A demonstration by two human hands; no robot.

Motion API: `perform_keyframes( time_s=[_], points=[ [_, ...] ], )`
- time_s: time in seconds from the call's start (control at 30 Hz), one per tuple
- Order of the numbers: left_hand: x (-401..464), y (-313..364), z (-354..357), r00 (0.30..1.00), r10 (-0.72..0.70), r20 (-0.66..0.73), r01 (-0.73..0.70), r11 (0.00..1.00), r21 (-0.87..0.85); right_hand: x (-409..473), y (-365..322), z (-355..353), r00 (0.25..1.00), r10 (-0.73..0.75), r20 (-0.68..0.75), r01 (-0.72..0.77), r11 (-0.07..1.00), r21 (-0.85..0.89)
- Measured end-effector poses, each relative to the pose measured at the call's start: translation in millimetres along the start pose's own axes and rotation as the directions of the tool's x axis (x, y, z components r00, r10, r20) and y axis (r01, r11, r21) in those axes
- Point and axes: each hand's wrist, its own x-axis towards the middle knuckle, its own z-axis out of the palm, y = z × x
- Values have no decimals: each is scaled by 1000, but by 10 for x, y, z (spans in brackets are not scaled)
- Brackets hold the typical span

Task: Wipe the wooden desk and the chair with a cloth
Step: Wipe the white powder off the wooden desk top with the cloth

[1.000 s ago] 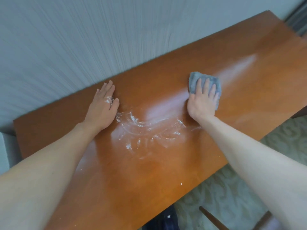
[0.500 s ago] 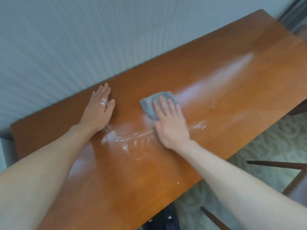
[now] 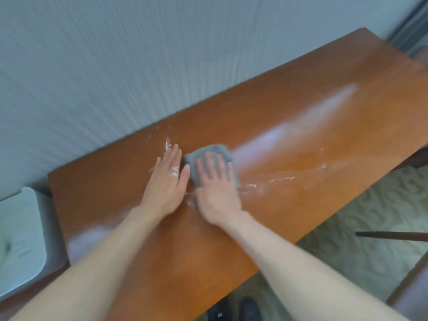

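The orange-brown wooden desk [image 3: 301, 140] stands against a grey wall. A grey cloth [image 3: 209, 152] lies on it near the middle, and my right hand [image 3: 216, 188] presses flat on top of it, fingers spread. My left hand [image 3: 168, 181] rests flat on the desk right beside the cloth, empty, with white smears on its back. White powdery or wet streaks [image 3: 273, 180] run across the desk to the right of the cloth. Part of a dark wooden chair [image 3: 393, 236] shows at the right edge. The image is motion-blurred.
A white object with rounded corners [image 3: 18, 242] sits at the desk's left end. Patterned green carpet [image 3: 359, 228] lies below the desk's near edge. Dark shoes [image 3: 234, 309] show at the bottom. A grey door frame [image 3: 412, 26] is at the top right.
My right hand has slid the cloth leftward across the desk, from the right side to right beside my left hand. The white smear in the middle is mostly wiped away. The view shifted.
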Motion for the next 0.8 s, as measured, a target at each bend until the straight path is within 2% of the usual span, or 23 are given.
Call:
perform_keyframes(
  time_s=[0.1, 0.2, 0.3, 0.4, 0.5, 0.57, 0.63, 0.73, 0.8],
  points=[
    [-108, 85, 49, 998, -44, -43, 43, 999, -13, -105, -382, 124, 989, -141, 52, 139, 989, 48],
    [-223, 105, 81, 994, -18, -106, 24, 998, 55, -106, 81, 59, 990, -142, 4, 142, 989, 34],
    [-428, 189, 176, 998, 7, -60, -3, 998, 67, -115, 1014, -73, 997, 34, -76, -37, 998, -45],
    [-664, 264, 334, 1000, 21, -8, -20, 997, 76, -149, 2035, -258, 947, 296, -127, -303, 953, -33],
    [-701, 249, 360, 1000, 15, -19, -13, 998, 62, -144, 2385, -304, 884, 452, -121, -455, 891, 1],
    [-691, 240, 334, 1000, 16, -12, -15, 999, 40, -123, 2163, -235, 848, 510, -141, -511, 859, 32],
    [-679, 248, 322, 1000, 13, -1, -12, 1000, 11, -165, 1728, -154, 858, 488, -157, -490, 871, 31],
    [-694, 252, 343, 1000, 0, -12, 0, 1000, -18, -364, 856, 1, 953, 276, -125, -277, 961, 4],
    [-675, 252, 353, 1000, -8, -21, 7, 999, -47, -537, 305, 130, 990, 103, -93, -101, 995, 21]
  ],
)
